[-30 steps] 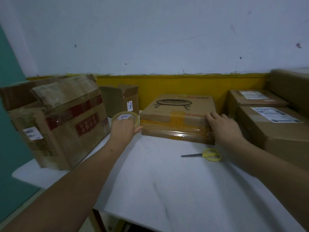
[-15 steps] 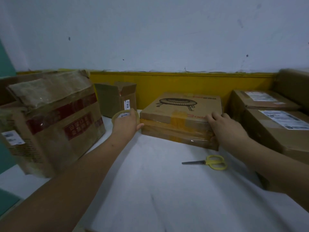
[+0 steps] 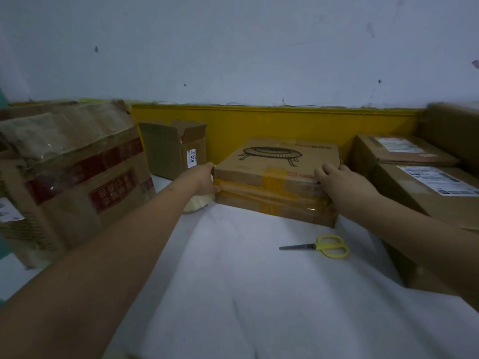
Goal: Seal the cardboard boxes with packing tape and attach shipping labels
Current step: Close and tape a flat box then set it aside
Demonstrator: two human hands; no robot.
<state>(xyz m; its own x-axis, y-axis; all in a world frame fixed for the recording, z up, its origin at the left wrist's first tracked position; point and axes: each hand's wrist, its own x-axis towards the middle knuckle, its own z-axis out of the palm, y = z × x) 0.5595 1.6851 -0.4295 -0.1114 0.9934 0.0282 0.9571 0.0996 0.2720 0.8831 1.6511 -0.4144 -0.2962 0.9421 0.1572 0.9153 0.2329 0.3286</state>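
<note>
A flat cardboard box (image 3: 277, 174) with a black drawing and yellow tape bands lies at the back middle of the white table (image 3: 259, 294). My left hand (image 3: 204, 178) grips its left end, thumb on the front face. Under that wrist a roll of clear packing tape (image 3: 198, 203) rests on the table, touching the box's left corner. My right hand (image 3: 342, 183) holds the box's right front edge, its fingers curled over the top. Yellow-handled scissors (image 3: 330, 246) lie just in front of the box, blades pointing left.
A large worn box with red tape (image 3: 77, 177) stands at the left. Behind it is a small open box labelled 019 (image 3: 173, 149). Stacked boxes with white shipping labels (image 3: 425, 182) fill the right side. A yellow band (image 3: 285, 123) runs along the wall behind.
My left hand, which held the tape roll, has moved right onto the flat box's left end; the roll now sits on the table under my wrist. My right hand stays on the box.
</note>
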